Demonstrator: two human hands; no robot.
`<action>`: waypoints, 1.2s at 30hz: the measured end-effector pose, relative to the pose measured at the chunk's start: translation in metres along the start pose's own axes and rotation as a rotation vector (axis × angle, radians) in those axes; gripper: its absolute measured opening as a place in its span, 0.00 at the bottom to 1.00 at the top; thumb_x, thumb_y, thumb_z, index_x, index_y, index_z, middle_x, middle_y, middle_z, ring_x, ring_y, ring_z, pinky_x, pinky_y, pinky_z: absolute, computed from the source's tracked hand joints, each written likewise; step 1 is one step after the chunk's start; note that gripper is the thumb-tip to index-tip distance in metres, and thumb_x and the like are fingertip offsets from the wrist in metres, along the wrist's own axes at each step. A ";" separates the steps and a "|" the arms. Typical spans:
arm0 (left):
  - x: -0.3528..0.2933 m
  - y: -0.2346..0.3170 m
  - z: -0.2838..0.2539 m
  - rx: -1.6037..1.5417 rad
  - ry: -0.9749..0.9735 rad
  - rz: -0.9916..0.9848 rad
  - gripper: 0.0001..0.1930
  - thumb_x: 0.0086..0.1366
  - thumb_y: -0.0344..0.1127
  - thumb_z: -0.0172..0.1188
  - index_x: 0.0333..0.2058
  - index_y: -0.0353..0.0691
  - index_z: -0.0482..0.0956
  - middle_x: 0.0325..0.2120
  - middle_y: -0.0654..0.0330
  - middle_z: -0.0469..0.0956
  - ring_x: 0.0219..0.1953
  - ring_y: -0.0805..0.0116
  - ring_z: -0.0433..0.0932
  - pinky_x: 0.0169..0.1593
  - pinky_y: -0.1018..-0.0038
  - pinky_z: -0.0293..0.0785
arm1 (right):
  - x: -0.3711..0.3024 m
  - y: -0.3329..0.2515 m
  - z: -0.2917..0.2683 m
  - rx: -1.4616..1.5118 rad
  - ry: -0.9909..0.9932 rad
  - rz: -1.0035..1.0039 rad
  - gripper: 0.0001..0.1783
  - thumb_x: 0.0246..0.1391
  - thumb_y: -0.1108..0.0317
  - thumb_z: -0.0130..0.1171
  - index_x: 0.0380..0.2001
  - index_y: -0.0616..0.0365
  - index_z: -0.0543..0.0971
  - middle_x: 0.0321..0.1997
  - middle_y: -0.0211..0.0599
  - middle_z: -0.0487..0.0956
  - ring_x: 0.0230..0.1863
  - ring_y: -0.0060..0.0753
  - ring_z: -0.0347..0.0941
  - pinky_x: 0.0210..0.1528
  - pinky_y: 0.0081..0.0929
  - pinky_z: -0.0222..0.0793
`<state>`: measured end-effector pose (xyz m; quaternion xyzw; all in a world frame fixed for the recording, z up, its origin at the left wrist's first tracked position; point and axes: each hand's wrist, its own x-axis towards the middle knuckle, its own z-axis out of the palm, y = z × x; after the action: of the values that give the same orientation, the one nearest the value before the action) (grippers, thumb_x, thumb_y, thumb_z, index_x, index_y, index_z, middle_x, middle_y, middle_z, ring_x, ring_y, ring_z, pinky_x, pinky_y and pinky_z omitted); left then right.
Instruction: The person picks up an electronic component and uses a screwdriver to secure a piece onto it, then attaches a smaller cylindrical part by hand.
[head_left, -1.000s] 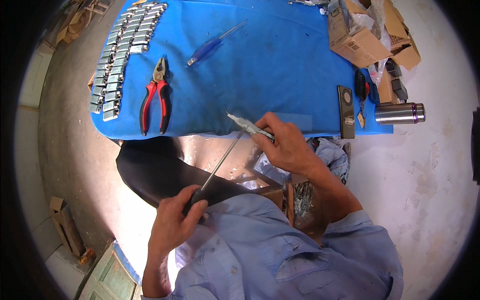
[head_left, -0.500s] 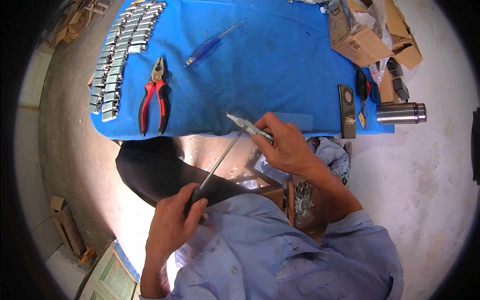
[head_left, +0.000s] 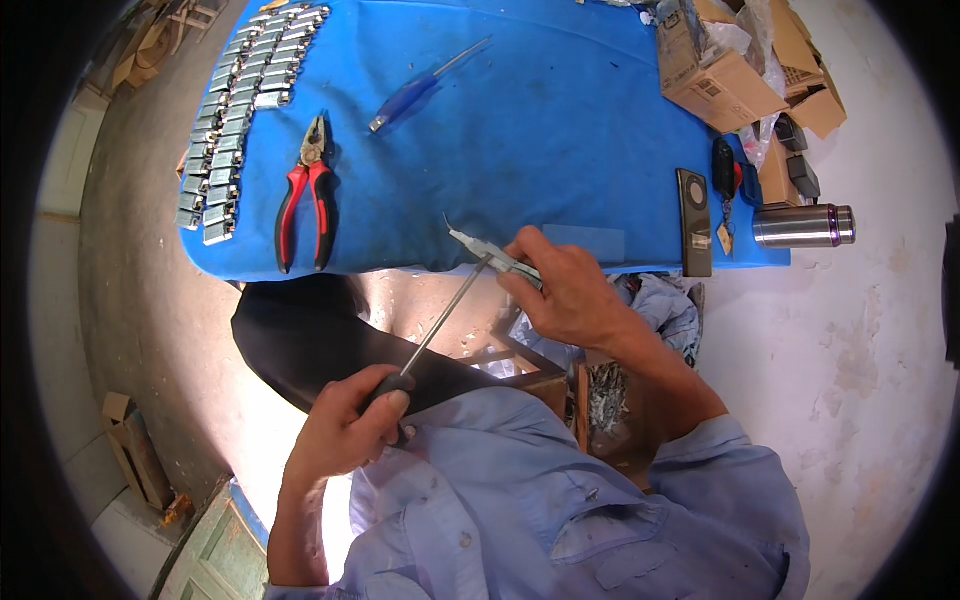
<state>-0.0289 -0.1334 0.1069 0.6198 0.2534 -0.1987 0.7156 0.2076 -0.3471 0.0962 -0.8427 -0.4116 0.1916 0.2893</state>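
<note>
Over my lap, my left hand is wrapped round the dark handle of a screwdriver. Its long metal shaft slants up to the right, and the tip meets a slim pale grey-white part with a thin curved point at its far end. That part is pinched between the thumb and fingers of my right hand, near the table's front edge; its rear end is partly hidden by the fingers. On the blue cloth to the left lie red-and-black pliers, jaws away from me. Farther off lies a blue-handled screwdriver.
Rows of small metal parts line the blue table's left side. At right are a phone, keys, a steel flask and cardboard boxes. A wooden box of metal bits sits below the table edge.
My left hand has turned slightly on the screwdriver handle, its thumb shifting. The pale part and my right hand have moved a little to the left; the shaft still meets the part.
</note>
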 end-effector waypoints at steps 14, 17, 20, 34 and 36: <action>-0.004 -0.013 0.009 0.219 0.148 0.149 0.13 0.74 0.37 0.61 0.50 0.35 0.80 0.22 0.56 0.82 0.20 0.70 0.81 0.27 0.73 0.75 | -0.006 -0.006 0.011 0.019 0.045 0.099 0.16 0.62 0.64 0.66 0.46 0.57 0.72 0.30 0.46 0.82 0.34 0.58 0.80 0.36 0.53 0.69; -0.012 0.006 0.025 0.421 0.278 0.217 0.13 0.72 0.35 0.63 0.51 0.36 0.80 0.24 0.53 0.83 0.24 0.62 0.85 0.31 0.69 0.78 | -0.010 -0.004 0.017 0.007 0.109 0.087 0.17 0.61 0.64 0.66 0.47 0.57 0.73 0.30 0.46 0.82 0.35 0.58 0.80 0.37 0.52 0.70; -0.016 0.004 0.031 0.454 0.307 0.235 0.12 0.71 0.34 0.63 0.50 0.37 0.79 0.26 0.51 0.83 0.26 0.56 0.86 0.32 0.66 0.78 | -0.013 -0.006 0.018 0.006 0.170 0.073 0.16 0.59 0.67 0.68 0.46 0.61 0.75 0.32 0.48 0.84 0.33 0.54 0.83 0.35 0.45 0.73; -0.016 -0.025 0.033 0.324 0.321 0.304 0.15 0.70 0.36 0.65 0.50 0.36 0.80 0.27 0.47 0.82 0.25 0.50 0.82 0.32 0.63 0.75 | -0.019 -0.021 0.005 0.257 -0.026 0.316 0.15 0.61 0.61 0.62 0.40 0.64 0.82 0.31 0.51 0.83 0.29 0.49 0.78 0.36 0.41 0.72; -0.015 -0.028 0.032 0.302 0.305 0.285 0.15 0.70 0.37 0.65 0.50 0.36 0.80 0.27 0.47 0.81 0.24 0.51 0.82 0.32 0.64 0.75 | -0.020 -0.014 0.010 0.378 -0.061 0.349 0.15 0.61 0.61 0.63 0.39 0.64 0.81 0.31 0.52 0.82 0.30 0.53 0.79 0.35 0.44 0.72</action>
<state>-0.0536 -0.1697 0.0973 0.7720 0.2360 -0.0357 0.5891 0.1817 -0.3533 0.0992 -0.8259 -0.2253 0.3374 0.3916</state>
